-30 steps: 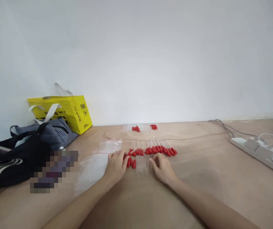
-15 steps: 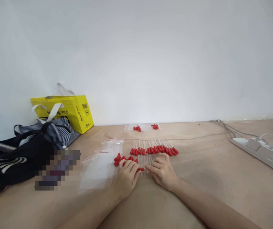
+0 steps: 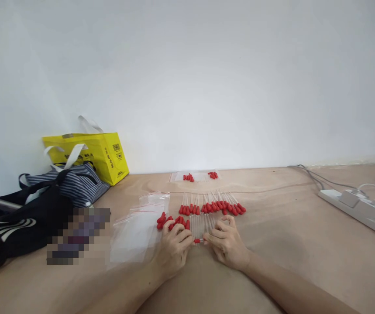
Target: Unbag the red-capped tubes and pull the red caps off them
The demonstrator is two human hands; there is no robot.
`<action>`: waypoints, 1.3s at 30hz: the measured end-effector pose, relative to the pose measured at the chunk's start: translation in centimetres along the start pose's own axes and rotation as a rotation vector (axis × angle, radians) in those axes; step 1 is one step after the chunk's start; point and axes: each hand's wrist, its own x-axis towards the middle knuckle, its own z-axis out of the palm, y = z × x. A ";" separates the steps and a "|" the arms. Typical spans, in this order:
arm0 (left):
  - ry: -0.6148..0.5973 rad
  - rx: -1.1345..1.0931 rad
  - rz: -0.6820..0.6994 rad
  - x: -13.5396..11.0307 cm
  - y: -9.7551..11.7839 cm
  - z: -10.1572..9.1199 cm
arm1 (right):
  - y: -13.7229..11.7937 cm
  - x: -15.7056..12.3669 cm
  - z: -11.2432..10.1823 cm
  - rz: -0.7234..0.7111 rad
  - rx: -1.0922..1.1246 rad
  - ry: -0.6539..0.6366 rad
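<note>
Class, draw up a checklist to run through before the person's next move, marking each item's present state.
1. Left hand grips a red dropper bulb: ok.
2. Right hand holds a clear tube toward the bulb: ok.
3. Tube fully seated in the bulb: cannot tell, too small.
4. Bare tubes close to both hands: ok.
5. Loose red bulbs beside the left hand: ok.

the right hand (image 3: 229, 244) and right forearm (image 3: 292, 283), nearer the power strip (image 3: 360, 214), are totally bare and kinda slim, tapering toward the hand. left hand (image 3: 174, 250) and left forearm (image 3: 135, 291), farther from that power strip, are bare too, similar taper, plus one tiny dark dot (image 3: 149, 282) on the forearm.
</note>
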 end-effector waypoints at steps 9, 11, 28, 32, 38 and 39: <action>-0.024 -0.017 -0.006 -0.1 0.2 0.0 | -0.1 0.1 -0.2 0.004 0.048 0.016; -0.010 -0.013 -0.029 -0.3 0.0 -0.1 | 0.3 -0.1 -0.2 0.022 0.082 0.032; 0.014 -0.101 -0.786 -1.5 -9.3 -3.2 | 2.5 -2.0 3.0 0.457 0.152 0.230; -0.034 -0.189 -0.857 -1.4 -9.1 -2.8 | 2.1 -1.5 3.2 0.475 0.146 0.214; -0.064 -0.118 -0.787 0.3 -7.5 -1.4 | 1.4 -0.9 2.6 0.514 0.209 0.136; -0.082 -0.110 -0.766 0.5 -7.5 -1.3 | 1.4 -0.9 2.4 0.523 0.225 0.118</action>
